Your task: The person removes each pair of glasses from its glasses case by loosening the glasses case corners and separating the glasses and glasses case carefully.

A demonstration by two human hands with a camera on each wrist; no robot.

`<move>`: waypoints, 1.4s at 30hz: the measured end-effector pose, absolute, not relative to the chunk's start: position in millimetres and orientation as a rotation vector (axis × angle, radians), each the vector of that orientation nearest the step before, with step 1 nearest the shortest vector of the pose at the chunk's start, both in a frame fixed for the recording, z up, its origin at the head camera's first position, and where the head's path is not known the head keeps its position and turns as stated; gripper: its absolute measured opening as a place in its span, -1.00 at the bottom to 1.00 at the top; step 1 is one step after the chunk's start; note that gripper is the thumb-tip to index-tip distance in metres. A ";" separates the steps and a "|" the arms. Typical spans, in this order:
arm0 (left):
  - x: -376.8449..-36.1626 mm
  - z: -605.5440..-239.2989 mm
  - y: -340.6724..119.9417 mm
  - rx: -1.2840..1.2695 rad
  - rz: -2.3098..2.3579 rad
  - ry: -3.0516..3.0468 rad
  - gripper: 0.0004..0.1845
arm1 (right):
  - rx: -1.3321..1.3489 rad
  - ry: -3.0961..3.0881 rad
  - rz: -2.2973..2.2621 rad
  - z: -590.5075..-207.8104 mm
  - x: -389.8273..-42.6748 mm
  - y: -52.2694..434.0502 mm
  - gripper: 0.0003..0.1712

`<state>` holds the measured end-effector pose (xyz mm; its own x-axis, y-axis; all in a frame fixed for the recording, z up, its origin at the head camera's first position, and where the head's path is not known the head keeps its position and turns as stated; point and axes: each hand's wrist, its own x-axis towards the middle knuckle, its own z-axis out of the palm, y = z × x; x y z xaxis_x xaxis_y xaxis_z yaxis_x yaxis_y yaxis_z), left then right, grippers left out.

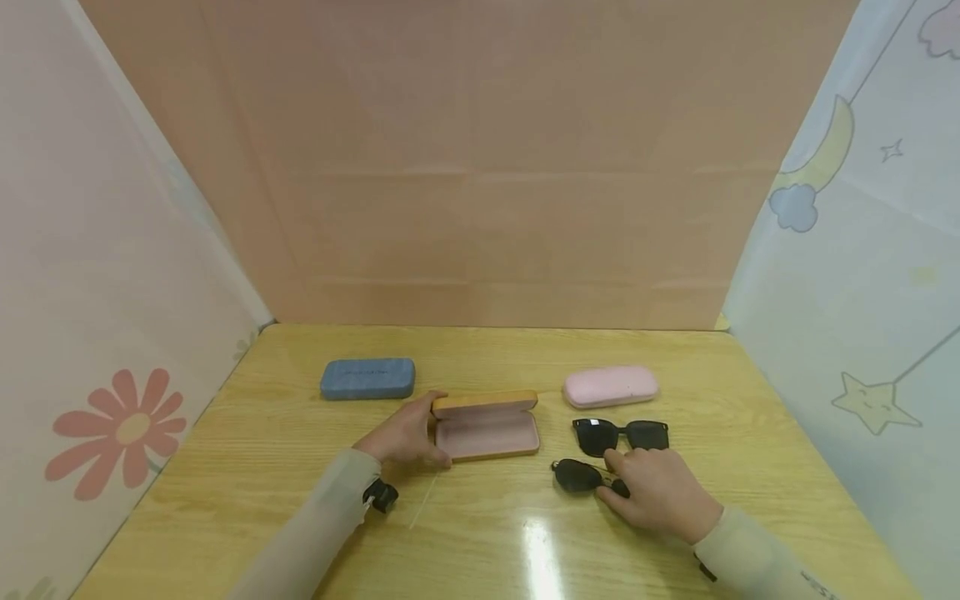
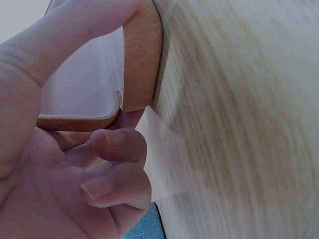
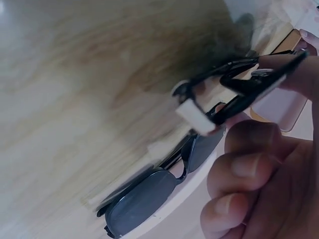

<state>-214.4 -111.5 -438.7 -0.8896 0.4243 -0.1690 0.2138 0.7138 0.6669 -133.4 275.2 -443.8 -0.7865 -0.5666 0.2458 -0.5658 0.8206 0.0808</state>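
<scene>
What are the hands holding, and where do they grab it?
The left hand grips the open case at its left end. The right hand pinches the nearer sunglasses by the frame's right end.

Soft, even light fills the head view. Glare streaks the table (image 1: 542,550). Both wrist views are blurred.

Staged tabletop booth, likely recording setup rather than lived-in room. Wooden table (image 1: 285,433) walled on three sides: plain peach backdrop (image 1: 480,167) behind table, pale sheet with red flower print (image 1: 120,429) left of table, pale sheet with moon, cloud and star drawings (image 1: 832,167) right of table. No furniture or room fittings visible beyond table. On table only glasses cases (image 1: 367,378) and sunglasses (image 1: 621,434), neatly spaced. Wrist views too blurred to add more.
</scene>
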 end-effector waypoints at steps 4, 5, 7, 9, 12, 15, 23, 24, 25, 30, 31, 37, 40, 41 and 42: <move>-215.3 -439.8 -111.3 0.508 0.951 2.618 0.20 | 0.872 -2.760 0.029 -443.7 -133.8 275.8 -0.64; -215.2 -439.9 -111.1 0.508 0.949 2.620 0.20 | 0.871 -2.768 0.040 -443.4 -133.9 275.9 -0.67; -215.0 -439.6 -110.8 0.507 0.946 2.619 0.19 | 0.866 -2.798 0.070 -442.7 -133.9 276.3 -0.73; -214.5 -439.0 -110.3 0.502 0.949 2.613 0.19 | 0.854 -2.831 0.110 -441.4 -133.9 276.8 -0.78; -214.6 -439.1 -109.6 0.505 0.943 2.611 0.19 | 0.818 -2.871 0.154 -438.5 -134.1 278.4 -0.80; -214.9 -439.8 -108.8 0.514 0.941 2.611 0.19 | 0.777 -2.882 0.158 -435.3 -135.1 281.3 -0.80; -214.3 -440.4 -107.9 0.524 0.938 2.622 0.18 | 0.727 -2.942 0.155 -428.8 -140.3 291.8 -0.79; -214.3 -440.6 -107.6 0.525 0.938 2.625 0.18 | 0.718 -2.952 0.160 -428.5 -140.9 292.9 -0.79; -214.3 -441.0 -107.2 0.527 0.935 2.628 0.18 | 0.709 -2.963 0.155 -428.3 -141.5 294.0 -0.79; -215.2 -442.2 -102.7 0.539 0.931 2.626 0.18 | 0.665 -3.002 0.140 -426.1 -143.8 298.8 -0.79; -215.7 -442.5 -101.4 0.541 0.933 2.623 0.18 | 0.659 -3.004 0.134 -425.7 -144.1 299.7 -0.79; -218.9 -444.9 -94.9 0.553 0.941 2.597 0.18 | 0.645 -3.012 0.119 -424.8 -144.0 304.1 -0.76; -220.5 -447.4 -93.9 0.557 0.942 2.590 0.17 | 0.641 -3.019 0.121 -424.6 -144.0 305.9 -0.74; -220.9 -448.0 -93.7 0.556 0.942 2.588 0.17 | 0.638 -3.020 0.120 -424.3 -144.1 306.5 -0.73; -221.2 -448.3 -93.6 0.555 0.943 2.585 0.18 | 0.639 -3.021 0.121 -424.0 -144.3 307.0 -0.73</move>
<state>-221.2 -93.6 -448.3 -0.8686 0.4644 -0.1730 0.2439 0.7044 0.6666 -144.3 307.0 -424.0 -0.9131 -0.4022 0.0666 -0.4063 0.9114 -0.0658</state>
